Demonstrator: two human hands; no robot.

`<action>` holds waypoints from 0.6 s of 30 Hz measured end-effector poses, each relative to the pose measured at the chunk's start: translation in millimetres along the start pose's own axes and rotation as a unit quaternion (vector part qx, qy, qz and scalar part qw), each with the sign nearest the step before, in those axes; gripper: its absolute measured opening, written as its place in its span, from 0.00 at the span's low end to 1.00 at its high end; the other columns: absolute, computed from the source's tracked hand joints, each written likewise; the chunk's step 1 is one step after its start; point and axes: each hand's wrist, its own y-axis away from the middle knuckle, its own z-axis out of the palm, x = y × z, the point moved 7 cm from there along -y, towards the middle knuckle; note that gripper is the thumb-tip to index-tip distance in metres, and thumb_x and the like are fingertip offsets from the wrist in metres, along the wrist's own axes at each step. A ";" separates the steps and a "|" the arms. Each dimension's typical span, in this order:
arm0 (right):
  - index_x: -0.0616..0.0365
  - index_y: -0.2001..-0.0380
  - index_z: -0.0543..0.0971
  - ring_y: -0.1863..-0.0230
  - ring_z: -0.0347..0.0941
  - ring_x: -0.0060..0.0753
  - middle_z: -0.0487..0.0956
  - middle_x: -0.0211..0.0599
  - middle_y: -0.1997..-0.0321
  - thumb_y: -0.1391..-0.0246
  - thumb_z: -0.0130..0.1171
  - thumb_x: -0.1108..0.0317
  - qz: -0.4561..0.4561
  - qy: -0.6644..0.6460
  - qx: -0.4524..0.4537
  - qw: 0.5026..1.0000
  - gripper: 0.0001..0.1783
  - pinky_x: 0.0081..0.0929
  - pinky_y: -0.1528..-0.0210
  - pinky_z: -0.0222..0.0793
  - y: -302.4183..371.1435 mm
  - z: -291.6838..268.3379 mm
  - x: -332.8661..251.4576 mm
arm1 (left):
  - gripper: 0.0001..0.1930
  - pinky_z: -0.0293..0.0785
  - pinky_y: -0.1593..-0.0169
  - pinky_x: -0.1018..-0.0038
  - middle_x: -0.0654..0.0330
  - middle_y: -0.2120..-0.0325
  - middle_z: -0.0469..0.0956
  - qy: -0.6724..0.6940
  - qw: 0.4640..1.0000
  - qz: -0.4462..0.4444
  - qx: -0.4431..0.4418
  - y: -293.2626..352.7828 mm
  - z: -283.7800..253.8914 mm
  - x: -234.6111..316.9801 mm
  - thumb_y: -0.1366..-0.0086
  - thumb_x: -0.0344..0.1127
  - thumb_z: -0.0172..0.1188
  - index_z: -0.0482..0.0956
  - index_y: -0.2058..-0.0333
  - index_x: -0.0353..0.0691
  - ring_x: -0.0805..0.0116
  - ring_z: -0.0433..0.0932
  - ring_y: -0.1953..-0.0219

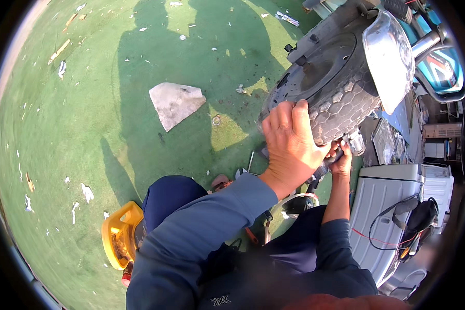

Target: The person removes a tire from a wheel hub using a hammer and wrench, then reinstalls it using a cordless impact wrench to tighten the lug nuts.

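A black wheel with a honeycomb-tread tyre point(328, 116) is tilted up at the upper right, with a clear curved guard point(390, 57) over its tread. My left hand point(292, 144) grips the tyre at its near left side, fingers bent over the edge. Below the wheel, my right hand point(341, 157) is closed around something dark that I cannot make out. A silvery metal part point(355, 142) sits right beside those fingers. The left hand partly hides the space between both hands.
A dirty white cloth piece point(176, 105) and a small ring point(216, 120) lie on the littered green floor point(88, 134). A yellow plastic container point(120, 235) stands by my left knee. A grey case point(385, 206) with cables and a black pouch point(421, 216) is at the right.
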 end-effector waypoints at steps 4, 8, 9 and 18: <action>0.51 0.52 0.78 0.76 0.68 0.27 0.76 0.31 0.72 0.42 0.69 0.59 0.002 -0.004 0.031 1.000 0.18 0.35 0.69 0.69 10.1 1.0 6.6 | 0.43 0.69 0.48 0.49 0.46 0.55 0.71 0.007 1.000 0.020 -0.008 -26.6 -7.2 -9.5 0.61 0.37 0.82 0.68 0.46 0.34 0.42 0.73 0.51; 0.55 0.55 0.78 0.76 0.73 0.31 0.80 0.37 0.70 0.42 0.71 0.63 -0.026 0.018 0.059 0.998 0.16 0.38 0.69 0.74 21.9 22.8 2.9 | 0.42 0.73 0.44 0.55 0.47 0.53 0.73 0.066 0.997 -0.030 -0.012 -43.8 -10.6 -33.5 0.57 0.35 0.83 0.69 0.46 0.33 0.47 0.76 0.49; 0.56 0.56 0.78 0.75 0.74 0.32 0.81 0.38 0.69 0.41 0.71 0.63 -0.036 0.020 0.059 0.997 0.15 0.38 0.69 0.75 27.6 34.8 1.7 | 0.43 0.72 0.41 0.56 0.46 0.53 0.73 0.081 0.996 -0.038 -0.023 -46.7 -9.0 -47.0 0.57 0.35 0.83 0.68 0.44 0.31 0.48 0.77 0.48; 0.60 0.60 0.81 0.74 0.74 0.24 0.84 0.36 0.66 0.39 0.72 0.63 -0.058 0.099 0.034 0.993 0.14 0.26 0.68 0.73 49.8 71.4 -1.4 | 0.45 0.69 0.36 0.65 0.48 0.44 0.75 0.091 0.987 -0.077 -0.111 -71.5 -6.5 -27.8 0.51 0.29 0.82 0.64 0.37 0.28 0.59 0.74 0.43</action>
